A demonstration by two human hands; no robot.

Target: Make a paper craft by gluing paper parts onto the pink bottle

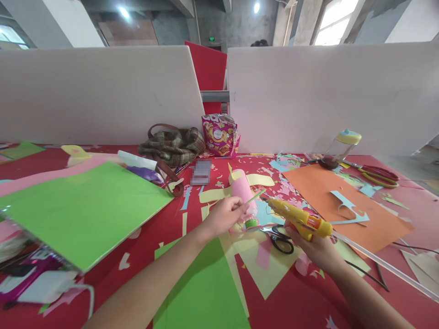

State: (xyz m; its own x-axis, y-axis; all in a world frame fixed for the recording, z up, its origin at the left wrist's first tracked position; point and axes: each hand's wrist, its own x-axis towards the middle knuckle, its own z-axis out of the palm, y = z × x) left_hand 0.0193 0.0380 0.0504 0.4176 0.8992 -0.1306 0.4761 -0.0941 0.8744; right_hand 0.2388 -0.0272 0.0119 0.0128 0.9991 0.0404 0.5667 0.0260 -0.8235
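Note:
My left hand (pixel 226 214) pinches a thin green paper strip (pixel 255 196), which points up and to the right. My right hand (pixel 310 244) is wrapped round a yellow glue gun (pixel 298 215); its nozzle points left, close to the strip's free end. Behind my left fingers lies a pink paper-wrapped bottle (pixel 241 186) with a green cap (pixel 250 223) toward me. Yellow paper strips (pixel 260 179) stick out on both sides of it. Black-handled scissors (pixel 281 242) lie between my hands on the paper.
Green sheets (pixel 85 205) cover the left and front of the red table (pixel 116 297). Orange paper (pixel 322 196), a lidded jar (pixel 339 148) and more scissors (pixel 380 176) are at right. A plaid bag (pixel 174 144) and snack bag (pixel 219 135) stand before white partitions (pixel 308 100).

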